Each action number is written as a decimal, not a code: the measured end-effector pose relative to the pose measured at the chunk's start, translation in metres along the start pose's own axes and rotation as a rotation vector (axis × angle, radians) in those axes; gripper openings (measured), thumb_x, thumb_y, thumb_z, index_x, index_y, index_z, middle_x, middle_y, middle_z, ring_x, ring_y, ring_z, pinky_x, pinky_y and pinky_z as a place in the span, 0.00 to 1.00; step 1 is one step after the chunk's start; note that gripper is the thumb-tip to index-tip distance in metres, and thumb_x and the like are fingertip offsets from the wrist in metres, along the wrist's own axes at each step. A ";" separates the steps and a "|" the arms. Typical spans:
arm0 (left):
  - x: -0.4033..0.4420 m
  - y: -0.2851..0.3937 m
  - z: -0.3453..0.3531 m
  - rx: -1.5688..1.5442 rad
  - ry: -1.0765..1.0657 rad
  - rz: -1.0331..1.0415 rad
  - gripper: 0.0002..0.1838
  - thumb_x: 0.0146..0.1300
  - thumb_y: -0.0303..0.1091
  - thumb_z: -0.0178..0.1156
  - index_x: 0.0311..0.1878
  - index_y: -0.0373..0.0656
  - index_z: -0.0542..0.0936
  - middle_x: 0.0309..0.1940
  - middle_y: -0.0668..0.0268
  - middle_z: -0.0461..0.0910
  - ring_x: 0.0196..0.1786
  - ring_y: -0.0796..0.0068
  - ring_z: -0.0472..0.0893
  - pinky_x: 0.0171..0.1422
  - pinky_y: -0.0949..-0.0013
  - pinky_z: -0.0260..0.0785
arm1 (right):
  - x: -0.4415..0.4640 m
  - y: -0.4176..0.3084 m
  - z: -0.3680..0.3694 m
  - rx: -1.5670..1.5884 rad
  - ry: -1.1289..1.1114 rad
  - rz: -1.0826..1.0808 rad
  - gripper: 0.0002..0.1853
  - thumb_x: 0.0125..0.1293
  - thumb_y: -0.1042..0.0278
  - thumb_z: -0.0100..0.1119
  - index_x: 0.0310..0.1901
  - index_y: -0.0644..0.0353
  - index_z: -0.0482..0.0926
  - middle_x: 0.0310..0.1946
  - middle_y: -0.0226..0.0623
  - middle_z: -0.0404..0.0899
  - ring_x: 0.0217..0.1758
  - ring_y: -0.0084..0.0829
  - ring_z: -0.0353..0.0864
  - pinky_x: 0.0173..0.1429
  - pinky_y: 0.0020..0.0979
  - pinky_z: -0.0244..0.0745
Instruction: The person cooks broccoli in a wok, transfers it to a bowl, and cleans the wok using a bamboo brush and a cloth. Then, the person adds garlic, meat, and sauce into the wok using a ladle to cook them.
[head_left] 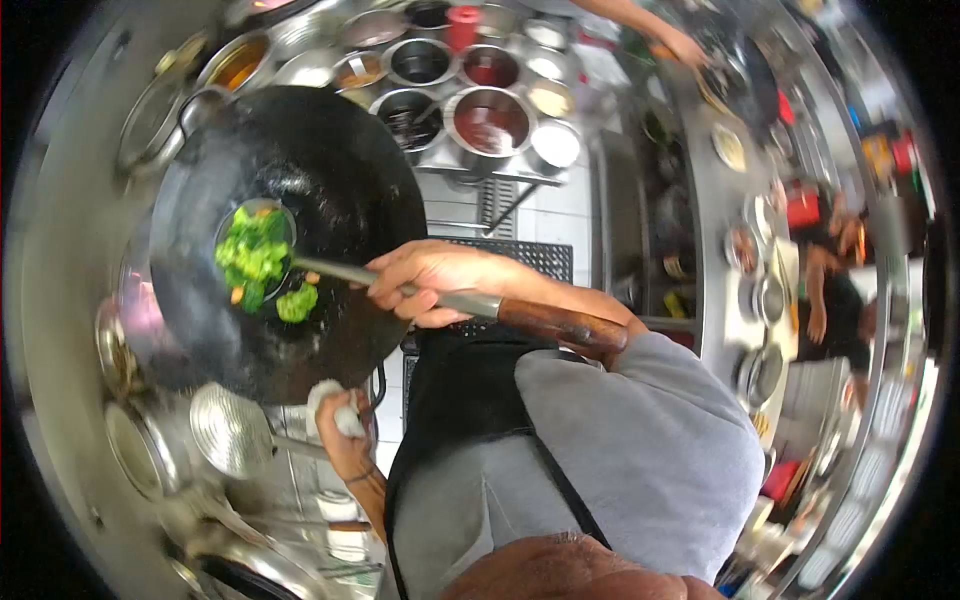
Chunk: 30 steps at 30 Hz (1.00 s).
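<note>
My right hand (430,280) is wrapped round the metal shaft of a ladle (350,271) with a wooden handle. The handle's end lies along my forearm. The ladle's bowl is over a large dark wok (330,180) and holds green broccoli (250,252) with small orange pieces. One broccoli floret (297,303) sits beside the bowl on the wok's surface. My left hand (338,420) grips a white cloth (345,410) at the wok's rim, close to its loop handle (378,385).
Pots of dark and red sauces (490,122) stand beyond the wok. A perforated strainer (230,430) and metal pots (145,450) are near my left hand. Another person's arm (650,28) reaches over a pan; another person (835,300) is at the far right, past a counter (715,260).
</note>
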<state>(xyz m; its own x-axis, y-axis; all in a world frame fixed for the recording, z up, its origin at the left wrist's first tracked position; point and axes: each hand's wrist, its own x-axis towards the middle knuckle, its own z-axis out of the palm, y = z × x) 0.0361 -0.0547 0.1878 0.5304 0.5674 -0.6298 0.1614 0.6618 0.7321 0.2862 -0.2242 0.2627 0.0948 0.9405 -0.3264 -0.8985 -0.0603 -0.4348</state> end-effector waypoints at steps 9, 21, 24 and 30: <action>-0.047 0.029 0.014 0.215 -0.188 -0.171 0.14 0.50 0.35 0.63 0.38 0.40 0.75 0.25 0.60 0.79 0.24 0.73 0.78 0.26 0.76 0.71 | -0.082 0.037 0.039 -0.020 0.057 -0.261 0.04 0.68 0.75 0.54 0.40 0.62 0.70 0.26 0.27 0.67 0.14 0.11 0.60 0.10 0.19 0.57; -0.023 0.104 -0.012 0.275 -0.695 -0.614 0.05 0.55 0.29 0.61 0.34 0.42 0.74 0.25 0.62 0.80 0.29 0.69 0.83 0.37 0.68 0.80 | -0.135 0.109 0.189 0.080 0.547 -0.681 0.09 0.72 0.75 0.53 0.51 0.63 0.71 0.25 0.25 0.64 0.14 0.10 0.59 0.09 0.18 0.55; -0.009 0.111 0.000 0.348 -0.715 -0.654 0.08 0.55 0.27 0.62 0.37 0.41 0.75 0.32 0.60 0.81 0.33 0.68 0.83 0.39 0.70 0.82 | -0.167 0.134 0.201 0.162 0.638 -0.889 0.16 0.72 0.76 0.52 0.59 0.67 0.70 0.27 0.27 0.66 0.14 0.10 0.59 0.09 0.17 0.54; -0.001 0.090 0.021 0.519 -0.786 -0.681 0.09 0.52 0.24 0.62 0.37 0.40 0.76 0.31 0.61 0.81 0.33 0.66 0.83 0.41 0.69 0.81 | -0.260 0.213 0.211 0.212 1.060 -1.322 0.16 0.68 0.75 0.58 0.55 0.67 0.69 0.26 0.27 0.67 0.13 0.14 0.61 0.09 0.21 0.58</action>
<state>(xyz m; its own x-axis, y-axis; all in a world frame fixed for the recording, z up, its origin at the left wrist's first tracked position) 0.0678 -0.0060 0.2601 0.5436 -0.4094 -0.7327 0.8370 0.3290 0.4371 -0.0207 -0.4107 0.4322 0.9094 -0.3134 -0.2735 -0.0083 0.6436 -0.7653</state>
